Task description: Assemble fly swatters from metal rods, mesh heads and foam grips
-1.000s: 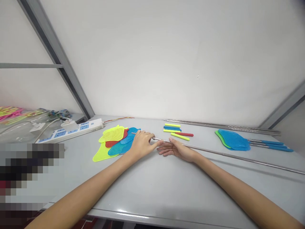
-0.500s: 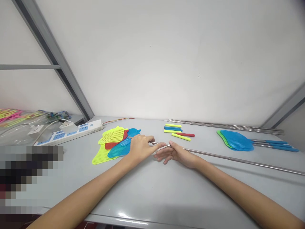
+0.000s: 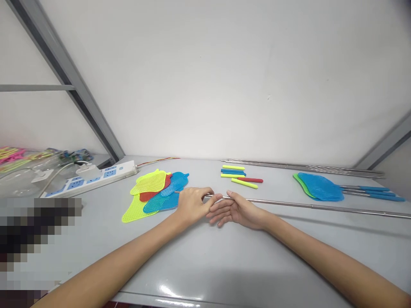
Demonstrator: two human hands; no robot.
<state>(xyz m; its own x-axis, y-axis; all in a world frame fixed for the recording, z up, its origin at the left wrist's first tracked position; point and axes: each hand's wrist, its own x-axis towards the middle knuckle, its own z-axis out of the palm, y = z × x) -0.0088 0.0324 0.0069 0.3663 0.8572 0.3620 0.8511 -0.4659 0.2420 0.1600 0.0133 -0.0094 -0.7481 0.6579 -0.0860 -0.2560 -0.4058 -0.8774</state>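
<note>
My left hand (image 3: 194,206) is closed round the thin end of a telescopic metal rod (image 3: 289,204), just right of the fly swatter heads. My right hand (image 3: 238,210) has its thumb against the rod and its other fingers loosely stretched beneath it. The fingertips of both hands nearly meet. Rightward, the rod runs over the table and out of view. Yellow (image 3: 148,183), red (image 3: 146,196) and blue (image 3: 166,200) mesh fly swatter heads overlap on the left. Several coloured handle sleeves (image 3: 244,183) lie behind my hands.
Fly swatters with blue handles (image 3: 321,187) lie at right, a green head under the blue. A bundle of metal rods (image 3: 305,167) lies along the wall. A white power strip (image 3: 111,174) with plugs and cables stands at left, near clear plastic bags. Grey frame posts flank the table (image 3: 205,265).
The rod's right part has swung up in view, so it lies closer to level. Both hands have shifted slightly down and keep their hold. The camera view has moved a little.
</note>
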